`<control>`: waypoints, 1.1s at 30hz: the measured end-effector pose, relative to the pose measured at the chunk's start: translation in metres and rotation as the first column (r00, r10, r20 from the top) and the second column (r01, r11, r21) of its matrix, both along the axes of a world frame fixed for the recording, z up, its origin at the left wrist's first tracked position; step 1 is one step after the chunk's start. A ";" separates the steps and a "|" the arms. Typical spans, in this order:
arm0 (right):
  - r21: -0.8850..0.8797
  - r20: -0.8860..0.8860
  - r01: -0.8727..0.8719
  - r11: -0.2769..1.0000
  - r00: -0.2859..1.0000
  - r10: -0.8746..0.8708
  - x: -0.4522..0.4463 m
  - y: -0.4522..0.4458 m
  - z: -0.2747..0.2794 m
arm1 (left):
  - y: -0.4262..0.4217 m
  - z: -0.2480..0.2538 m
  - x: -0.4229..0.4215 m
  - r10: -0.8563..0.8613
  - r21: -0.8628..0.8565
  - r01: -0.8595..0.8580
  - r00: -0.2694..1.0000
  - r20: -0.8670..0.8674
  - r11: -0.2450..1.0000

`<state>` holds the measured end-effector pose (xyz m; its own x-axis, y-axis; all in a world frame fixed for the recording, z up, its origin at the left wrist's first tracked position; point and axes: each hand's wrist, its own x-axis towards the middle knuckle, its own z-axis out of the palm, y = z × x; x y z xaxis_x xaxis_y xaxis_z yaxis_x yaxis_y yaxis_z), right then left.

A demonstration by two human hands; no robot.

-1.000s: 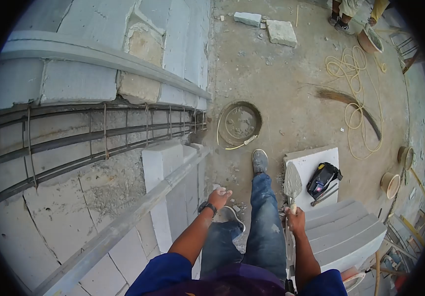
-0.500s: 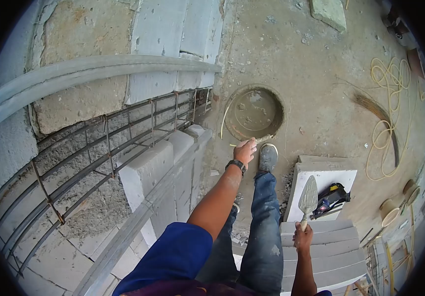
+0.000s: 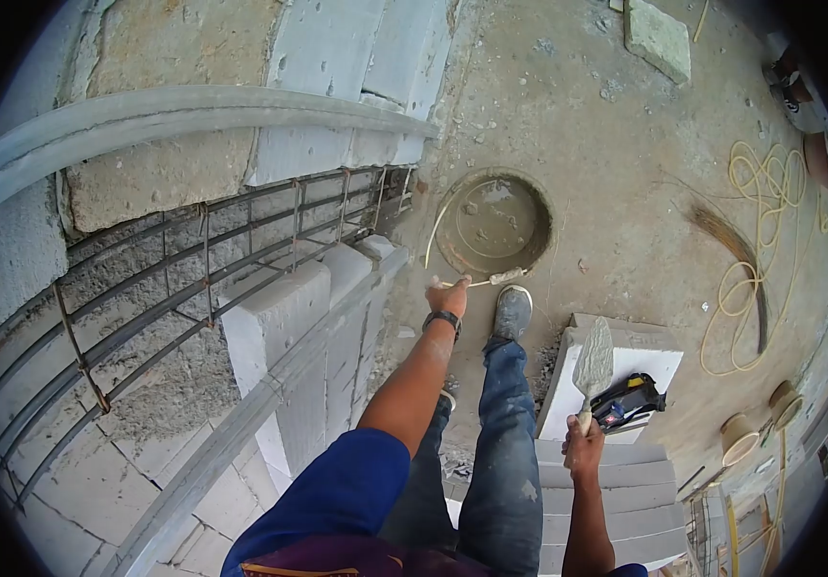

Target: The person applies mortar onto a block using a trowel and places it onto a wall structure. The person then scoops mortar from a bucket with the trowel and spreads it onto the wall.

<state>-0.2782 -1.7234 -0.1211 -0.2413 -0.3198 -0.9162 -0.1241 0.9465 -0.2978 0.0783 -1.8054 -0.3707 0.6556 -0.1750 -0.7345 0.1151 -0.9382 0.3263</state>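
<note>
On the ground ahead stands a round bucket (image 3: 542, 197) holding wet grey mortar (image 3: 491, 219). My left hand (image 3: 449, 296) reaches to its near side, fingers closed round the thin pale bucket handle (image 3: 479, 283), which has a thicker mortar-caked grip (image 3: 507, 276). My right hand (image 3: 583, 448) is wrapped round the handle of a pointed trowel (image 3: 594, 358), its blade coated in grey mortar and pointing forward. Below the blade, a black and yellow tool bag (image 3: 629, 402) lies on a white block (image 3: 582, 356).
Left of me run a rebar cage (image 3: 207, 260) and a block wall (image 3: 284, 322). Stacked grey blocks (image 3: 616, 500) stand at my right. Farther right lie a straw broom (image 3: 736, 245), a yellow hose (image 3: 742, 274) and a small bucket (image 3: 739, 439).
My left hand has shifted left along the near side of the bucket, uncovering more of the handle. My right hand and the trowel have risen slightly in view.
</note>
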 end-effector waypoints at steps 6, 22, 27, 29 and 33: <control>-0.006 0.002 -0.074 0.997 0.997 0.074 -0.005 0.007 0.005 | -0.009 0.052 0.032 0.187 -0.093 -0.258 0.866 -0.463 0.962; -0.183 -0.031 -0.147 0.972 0.989 0.144 0.002 -0.001 0.098 | 0.038 0.362 -0.047 0.241 -0.243 -0.514 0.702 -0.670 0.823; -0.326 -0.027 -0.196 0.925 0.980 0.198 0.026 0.019 0.150 | 0.144 0.518 -0.032 0.022 -0.323 -0.319 0.741 -0.671 0.891; -0.367 -0.040 -0.247 0.897 0.967 0.250 0.040 0.035 0.172 | 0.184 0.581 -0.017 -0.004 -0.373 -0.340 0.735 -0.678 0.863; -0.437 0.011 -0.280 0.855 0.948 0.317 0.068 0.080 0.211 | 0.294 0.667 0.021 -0.054 -0.482 -0.381 0.739 -0.672 0.789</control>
